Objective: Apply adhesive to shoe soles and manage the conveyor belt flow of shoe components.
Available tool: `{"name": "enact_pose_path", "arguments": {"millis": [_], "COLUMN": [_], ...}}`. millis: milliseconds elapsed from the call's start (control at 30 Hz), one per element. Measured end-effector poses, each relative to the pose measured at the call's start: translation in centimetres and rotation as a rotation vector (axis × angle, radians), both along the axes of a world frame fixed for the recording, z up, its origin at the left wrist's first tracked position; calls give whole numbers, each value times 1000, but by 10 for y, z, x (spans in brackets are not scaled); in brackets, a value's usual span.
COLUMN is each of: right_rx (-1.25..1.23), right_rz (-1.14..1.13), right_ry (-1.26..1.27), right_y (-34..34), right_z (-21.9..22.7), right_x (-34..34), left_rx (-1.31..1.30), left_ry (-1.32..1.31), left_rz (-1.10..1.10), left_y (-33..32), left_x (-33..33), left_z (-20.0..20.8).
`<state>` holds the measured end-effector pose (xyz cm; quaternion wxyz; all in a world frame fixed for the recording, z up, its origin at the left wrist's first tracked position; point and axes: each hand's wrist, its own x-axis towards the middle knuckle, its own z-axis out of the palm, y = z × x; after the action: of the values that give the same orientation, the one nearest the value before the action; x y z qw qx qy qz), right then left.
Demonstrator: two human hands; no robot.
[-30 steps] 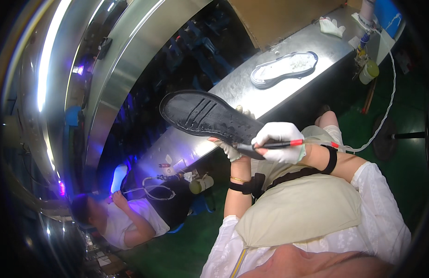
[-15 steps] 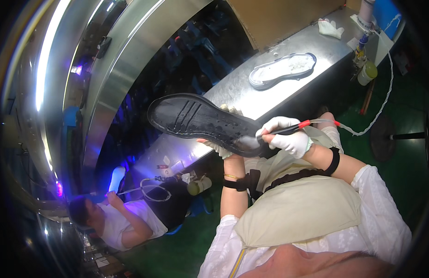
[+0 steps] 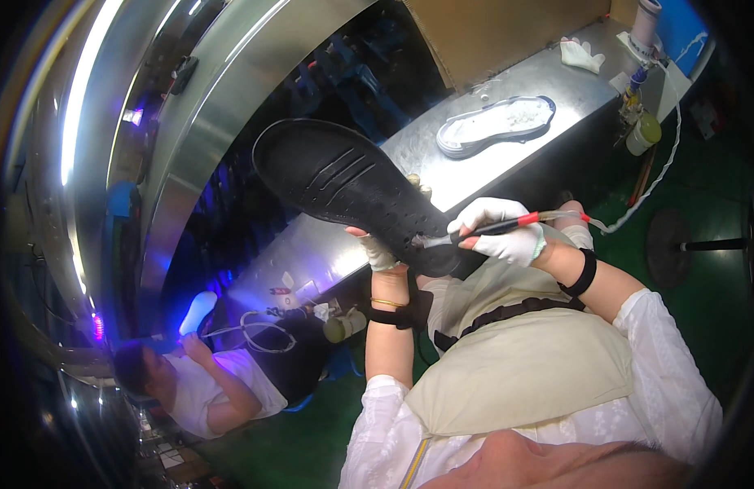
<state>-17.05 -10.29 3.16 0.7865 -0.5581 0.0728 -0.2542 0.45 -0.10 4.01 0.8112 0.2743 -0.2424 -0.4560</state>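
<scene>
A large black shoe sole (image 3: 332, 175) is held up in front of me, its heel end nearest my body. My left hand (image 3: 382, 251), in a white glove with bare fingertips, grips it from beneath, with some fingers curled over the far edge. Closed around a slim brush (image 3: 435, 241) is my gloved right hand (image 3: 505, 242). The brush has a dark handle with red bands and a clear tube at its back end. Its bristles touch the sole near the heel, among small holes.
A second sole (image 3: 497, 126), dark-rimmed with a white inside, lies on the metal bench (image 3: 409, 147) ahead. A white glove (image 3: 581, 55) and a green-lidded jar (image 3: 644, 133) are at the right. A seated person (image 3: 206, 383) works at lower left with a glowing sole (image 3: 199, 312).
The sole has tilted up and turned, its toe end rising. My left hand has shifted left, and the brush tip has moved left along the sole, away from the heel edge.
</scene>
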Motion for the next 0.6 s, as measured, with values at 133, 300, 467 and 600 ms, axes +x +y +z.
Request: {"name": "enact_pose_path", "arguments": {"millis": [133,300,467,600], "right_rx": [-217,-46,-495,-506], "right_rz": [245,473,144,335], "right_ry": [125,321,-103,-16], "right_y": [-7,-21,-16,-15], "right_z": [0,4,9,7], "right_x": [-4,-8,1,6], "left_rx": [92,225,249,332], "left_ry": [-99,-204,4,61], "left_rz": [-151,-267,-333,-402], "left_y": [1,2,-2,-5], "left_x": [10,14,10,18], "left_z": [-6,-4,4,3]}}
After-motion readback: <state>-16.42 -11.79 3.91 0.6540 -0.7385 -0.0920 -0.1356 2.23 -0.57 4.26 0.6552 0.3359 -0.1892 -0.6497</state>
